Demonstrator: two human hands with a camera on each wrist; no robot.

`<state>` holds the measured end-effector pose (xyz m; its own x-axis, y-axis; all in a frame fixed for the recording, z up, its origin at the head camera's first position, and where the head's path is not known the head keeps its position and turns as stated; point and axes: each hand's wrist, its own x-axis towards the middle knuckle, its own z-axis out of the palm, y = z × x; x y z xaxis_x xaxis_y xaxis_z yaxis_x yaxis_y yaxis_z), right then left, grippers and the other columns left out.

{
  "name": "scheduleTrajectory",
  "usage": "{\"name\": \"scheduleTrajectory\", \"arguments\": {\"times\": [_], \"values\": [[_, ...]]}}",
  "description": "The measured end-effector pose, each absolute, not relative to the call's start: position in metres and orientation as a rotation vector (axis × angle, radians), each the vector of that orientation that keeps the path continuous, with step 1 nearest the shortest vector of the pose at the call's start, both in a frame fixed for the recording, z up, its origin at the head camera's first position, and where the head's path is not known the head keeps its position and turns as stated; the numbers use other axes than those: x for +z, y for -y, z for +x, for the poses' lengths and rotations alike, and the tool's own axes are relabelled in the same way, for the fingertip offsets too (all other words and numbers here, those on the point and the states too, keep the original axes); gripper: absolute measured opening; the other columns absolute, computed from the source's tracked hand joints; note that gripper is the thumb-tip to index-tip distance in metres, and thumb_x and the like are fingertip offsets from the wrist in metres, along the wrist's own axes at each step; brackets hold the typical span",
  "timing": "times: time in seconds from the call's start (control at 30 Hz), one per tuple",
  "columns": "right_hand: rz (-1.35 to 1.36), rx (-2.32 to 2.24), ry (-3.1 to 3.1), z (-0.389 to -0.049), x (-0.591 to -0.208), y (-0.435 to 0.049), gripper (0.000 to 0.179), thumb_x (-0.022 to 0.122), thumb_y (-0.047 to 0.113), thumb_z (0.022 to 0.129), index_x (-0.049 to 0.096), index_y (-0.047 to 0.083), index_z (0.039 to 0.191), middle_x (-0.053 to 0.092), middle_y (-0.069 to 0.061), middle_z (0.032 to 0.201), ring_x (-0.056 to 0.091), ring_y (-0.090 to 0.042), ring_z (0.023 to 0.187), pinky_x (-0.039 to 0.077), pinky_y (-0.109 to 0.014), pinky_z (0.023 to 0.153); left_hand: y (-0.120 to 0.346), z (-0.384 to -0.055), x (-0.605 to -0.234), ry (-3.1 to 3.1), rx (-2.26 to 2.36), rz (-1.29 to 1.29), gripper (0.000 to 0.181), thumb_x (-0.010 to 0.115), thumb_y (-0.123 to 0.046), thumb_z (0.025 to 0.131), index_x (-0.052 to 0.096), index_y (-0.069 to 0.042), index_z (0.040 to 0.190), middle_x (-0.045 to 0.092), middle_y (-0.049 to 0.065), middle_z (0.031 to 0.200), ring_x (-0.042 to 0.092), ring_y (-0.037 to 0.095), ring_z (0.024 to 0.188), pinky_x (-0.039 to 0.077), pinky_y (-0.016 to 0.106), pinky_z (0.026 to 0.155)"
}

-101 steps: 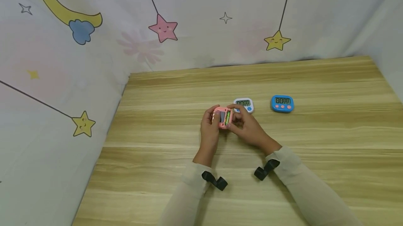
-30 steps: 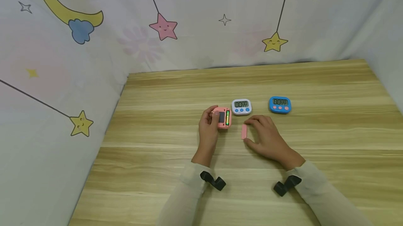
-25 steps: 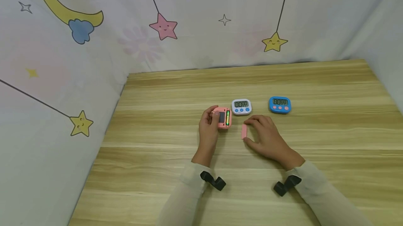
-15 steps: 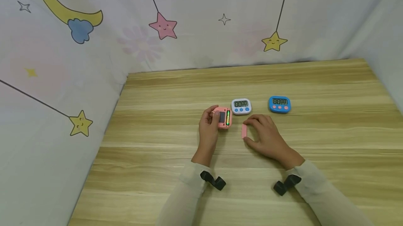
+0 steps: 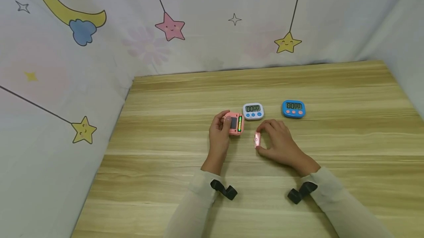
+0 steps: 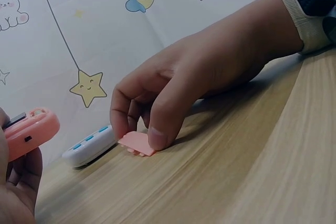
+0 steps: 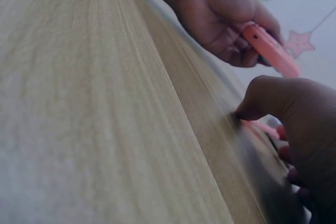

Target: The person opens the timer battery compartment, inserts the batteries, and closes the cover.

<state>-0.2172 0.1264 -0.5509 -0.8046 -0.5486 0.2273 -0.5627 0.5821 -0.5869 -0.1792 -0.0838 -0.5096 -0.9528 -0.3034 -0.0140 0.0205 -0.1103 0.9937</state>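
Note:
In the head view, my left hand [image 5: 218,140] grips a pink digital timer [image 5: 236,123] raised over the table, its back turned up. The bay along its right side is uncovered, and a green battery [image 5: 240,124] lies in it. To the right, my right hand [image 5: 279,144] pinches a small pink battery cover [image 5: 257,140] by its two ends, between thumb and fingers. Seen from the left wrist, the cover [image 6: 137,143] is tilted close over the tabletop, small tabs along its lower edge. The timer's front is hidden.
A white timer [image 5: 253,111] with blue buttons lies just beyond the hands. Farther right is a blue timer [image 5: 293,109] with pink buttons; both displays face up. The wooden table [image 5: 165,127] meets a patterned cloth [image 5: 205,39] at the back and sides.
From the timer's back, my right hand has moved right with the cover, leaving the battery exposed. Over the last half second the cover has tipped in its fingers. The left hand stays nearly still.

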Motion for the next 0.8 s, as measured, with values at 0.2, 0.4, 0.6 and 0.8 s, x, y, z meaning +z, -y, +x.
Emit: {"name": "scheduleTrajectory", "arguments": {"times": [0.2, 0.4, 0.6, 0.8], "values": [[1.037, 1.1, 2.756, -0.2155, -0.5491, -0.1256, 0.048, 0.078, 0.028, 0.075, 0.058, 0.014, 0.116, 0.058, 0.004, 0.101, 0.049, -0.017, 0.096, 0.034, -0.042, 0.084, 0.0839, -0.1793, -0.5101, 1.935, -2.167, 0.308, 0.03, 0.053, -0.013, 0.101, 0.057, -0.003, 0.129, 0.046, 0.0, 0.09, 0.046, 0.011, 0.083, 0.043, 0.019, 0.067], [1.078, 1.231, 2.741, -0.2149, -0.55, -0.1268, 0.049, 0.076, 0.023, 0.083, 0.056, 0.011, 0.126, 0.061, 0.005, 0.102, 0.053, -0.012, 0.093, 0.04, -0.038, 0.085, 0.082, -0.1795, -0.509, 1.919, -2.197, 0.329, 0.03, 0.054, -0.014, 0.101, 0.058, -0.003, 0.128, 0.05, 0.0, 0.094, 0.05, 0.01, 0.085, 0.046, 0.019, 0.071], [1.059, 1.295, 2.699, -0.2156, -0.5497, -0.1281, 0.047, 0.074, 0.017, 0.086, 0.056, 0.009, 0.129, 0.06, 0.004, 0.1, 0.053, -0.011, 0.092, 0.045, -0.033, 0.082, 0.0802, -0.1802, -0.5073, 1.908, -2.225, 0.346, 0.03, 0.055, -0.014, 0.101, 0.058, -0.003, 0.129, 0.053, 0.001, 0.098, 0.053, 0.01, 0.087, 0.047, 0.019, 0.073], [0.998, 1.364, 2.628, -0.2154, -0.5498, -0.1265, 0.044, 0.071, 0.008, 0.088, 0.056, 0.008, 0.129, 0.063, 0.001, 0.1, 0.059, -0.012, 0.09, 0.05, -0.031, 0.08, 0.081, -0.1823, -0.5141, 1.901, -2.26, 0.332, 0.032, 0.056, -0.015, 0.1, 0.057, -0.003, 0.13, 0.054, 0.002, 0.098, 0.054, 0.011, 0.088, 0.049, 0.019, 0.072]]}}
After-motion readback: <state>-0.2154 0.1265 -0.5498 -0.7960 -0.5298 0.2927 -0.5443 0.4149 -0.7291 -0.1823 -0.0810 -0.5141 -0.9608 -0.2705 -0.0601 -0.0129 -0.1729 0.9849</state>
